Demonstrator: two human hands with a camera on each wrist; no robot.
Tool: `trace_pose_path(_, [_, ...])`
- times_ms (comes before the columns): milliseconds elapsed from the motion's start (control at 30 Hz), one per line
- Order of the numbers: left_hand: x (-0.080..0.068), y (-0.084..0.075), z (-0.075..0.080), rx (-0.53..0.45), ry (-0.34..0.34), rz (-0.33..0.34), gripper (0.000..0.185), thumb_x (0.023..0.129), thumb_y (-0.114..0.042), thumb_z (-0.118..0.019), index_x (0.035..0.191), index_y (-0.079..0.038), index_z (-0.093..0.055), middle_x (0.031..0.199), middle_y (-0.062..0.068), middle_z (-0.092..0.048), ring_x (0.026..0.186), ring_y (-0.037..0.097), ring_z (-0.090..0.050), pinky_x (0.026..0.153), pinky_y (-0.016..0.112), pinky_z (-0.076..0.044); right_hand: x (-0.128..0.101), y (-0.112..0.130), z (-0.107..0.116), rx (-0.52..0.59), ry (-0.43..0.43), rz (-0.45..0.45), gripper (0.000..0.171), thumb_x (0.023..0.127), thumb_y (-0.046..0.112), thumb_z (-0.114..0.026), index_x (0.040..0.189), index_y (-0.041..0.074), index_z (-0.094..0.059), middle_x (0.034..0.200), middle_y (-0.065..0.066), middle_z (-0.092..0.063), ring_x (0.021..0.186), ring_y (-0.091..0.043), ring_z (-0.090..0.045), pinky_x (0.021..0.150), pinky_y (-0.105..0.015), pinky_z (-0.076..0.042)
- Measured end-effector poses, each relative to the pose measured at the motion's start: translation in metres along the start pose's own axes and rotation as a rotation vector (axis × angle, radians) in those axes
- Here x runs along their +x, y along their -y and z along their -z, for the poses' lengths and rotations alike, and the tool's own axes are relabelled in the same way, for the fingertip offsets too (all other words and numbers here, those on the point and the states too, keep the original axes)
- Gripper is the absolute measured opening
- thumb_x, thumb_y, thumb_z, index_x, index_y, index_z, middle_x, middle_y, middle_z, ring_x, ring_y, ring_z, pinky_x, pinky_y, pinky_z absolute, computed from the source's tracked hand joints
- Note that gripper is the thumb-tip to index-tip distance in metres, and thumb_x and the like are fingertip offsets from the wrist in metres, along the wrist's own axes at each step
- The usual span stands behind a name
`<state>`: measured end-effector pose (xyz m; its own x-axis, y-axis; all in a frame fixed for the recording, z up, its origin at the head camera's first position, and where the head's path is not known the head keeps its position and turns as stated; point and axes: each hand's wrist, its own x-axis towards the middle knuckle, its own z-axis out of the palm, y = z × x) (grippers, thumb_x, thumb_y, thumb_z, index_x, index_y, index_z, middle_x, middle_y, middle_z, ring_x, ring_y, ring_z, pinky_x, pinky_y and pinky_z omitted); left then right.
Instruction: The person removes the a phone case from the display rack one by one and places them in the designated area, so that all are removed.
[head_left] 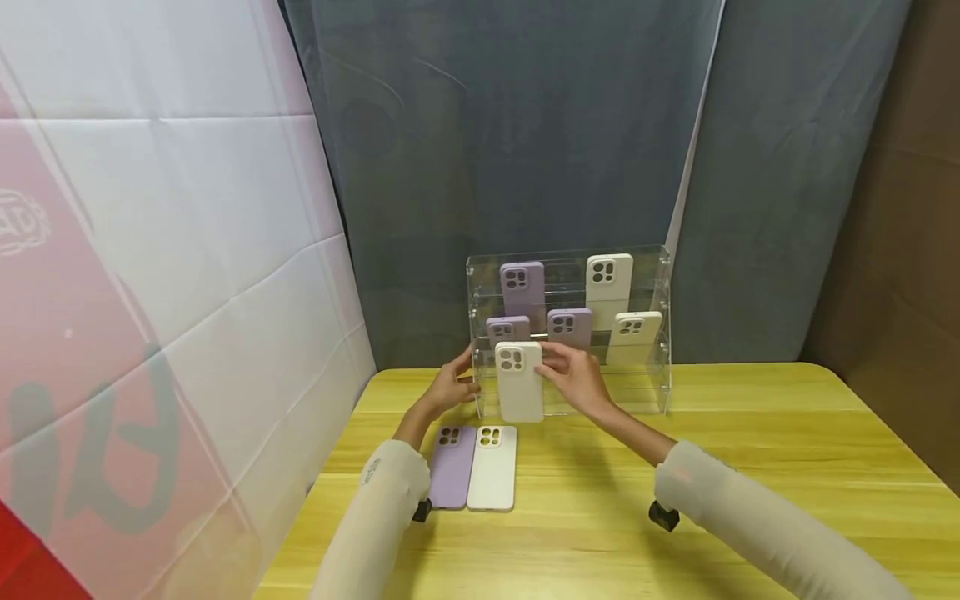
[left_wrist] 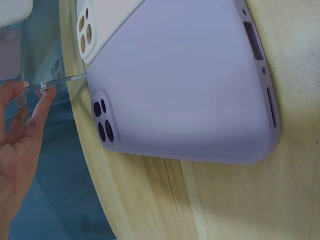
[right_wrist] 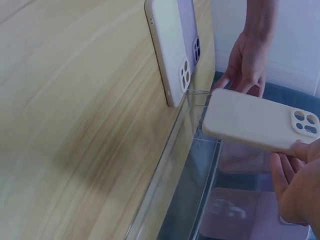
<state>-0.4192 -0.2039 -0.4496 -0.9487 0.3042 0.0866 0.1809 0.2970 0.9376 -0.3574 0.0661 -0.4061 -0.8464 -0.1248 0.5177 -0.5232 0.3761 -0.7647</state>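
My right hand (head_left: 581, 379) pinches a cream-white phone case (head_left: 519, 392) by its right edge. The case is upright, its camera cutouts at the top, in front of the lower left of a clear acrylic display rack (head_left: 600, 398). In the right wrist view, thumb and fingers hold that case (right_wrist: 250, 117) near its camera end. My left hand (head_left: 447, 387) grips the rack's left side panel; the left wrist view shows fingertips on the clear edge. On the table below lie a purple phone case (head_left: 452, 475) and a white phone case (head_left: 492, 475), side by side.
Several cases stand in the rack's tiers, among them a purple case (head_left: 522, 287) and a white case (head_left: 609, 279) on top. The rack stands near the back edge of the wooden table (head_left: 750, 467), before a grey curtain (head_left: 525, 125). White fabric (head_left: 225, 208) hangs at left.
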Motion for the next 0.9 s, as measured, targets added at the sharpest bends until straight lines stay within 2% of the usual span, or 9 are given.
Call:
trace_pose_path(167, [-0.001,-0.002,0.001,-0.003,0.014,-0.001,0.091,0.095,0.017,-0.054,0.168,-0.019,-0.013,0.166,0.024,-0.029,0.139,0.052,-0.046,0.087,0.044,-0.062,-0.006,-0.004,0.004,0.065,0.041,-0.056,0.055,0.09,-0.001,-0.078,0.143,0.005,-0.062,0.105,-0.025,-0.075,0.086,-0.038,-0.077,0.072,-0.04,-0.064])
trace_pose_path(367, [-0.001,0.0,0.002,0.004,0.024,-0.018,0.09,0.096,0.018,-0.052,0.168,-0.018,-0.011,0.165,0.026,-0.029,0.138,0.055,-0.045,0.085,0.046,-0.061,-0.012,-0.01,0.006,0.108,0.094,-0.136,0.057,0.091,-0.005,-0.075,0.145,0.005,-0.06,0.104,-0.027,-0.075,0.082,-0.035,-0.078,0.066,-0.031,-0.063])
trace_pose_path(600, [-0.001,0.0,0.0,-0.005,0.018,0.007,0.092,0.095,0.018,-0.053,0.168,-0.019,-0.012,0.166,0.025,-0.028,0.139,0.053,-0.045,0.077,0.03,-0.06,-0.021,-0.018,0.006,0.129,0.144,-0.165,0.056,0.09,-0.009,-0.073,0.143,0.0,-0.06,0.1,-0.029,-0.074,0.079,-0.034,-0.078,0.071,-0.047,-0.064])
trace_pose_path(900, [0.001,0.001,0.002,0.003,0.011,0.019,0.09,0.096,0.015,-0.056,0.168,-0.019,-0.014,0.166,0.026,-0.029,0.141,0.051,-0.044,0.089,0.044,-0.061,-0.031,-0.029,0.005,0.124,0.183,-0.213,0.056,0.091,-0.009,-0.073,0.145,-0.001,-0.058,0.093,-0.025,-0.076,0.077,-0.038,-0.077,0.072,-0.046,-0.064])
